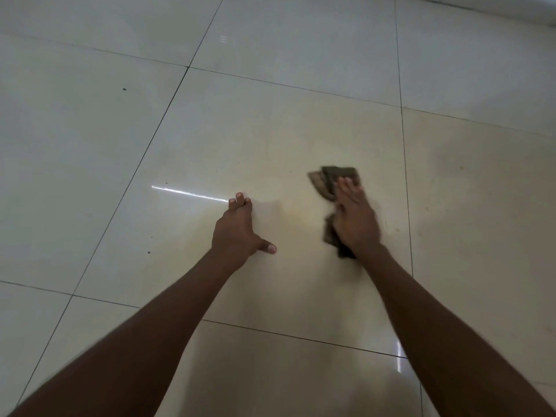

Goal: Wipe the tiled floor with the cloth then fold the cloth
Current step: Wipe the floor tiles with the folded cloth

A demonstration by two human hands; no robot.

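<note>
A dark brown-green cloth (329, 179) lies bunched on the glossy cream tiled floor (270, 130), right of centre. My right hand (355, 218) presses flat on top of it, fingers pointing away from me; cloth shows beyond the fingertips and beside the wrist. The hand and cloth are blurred. My left hand (240, 228) rests palm down on the bare tile about a hand's width to the left of the cloth, fingers together and thumb spread, holding nothing.
Large tiles with dark grout lines (168, 112) spread in all directions. A few small dark specks (124, 89) dot the tiles on the left. A wall base (481, 4) runs along the top right corner.
</note>
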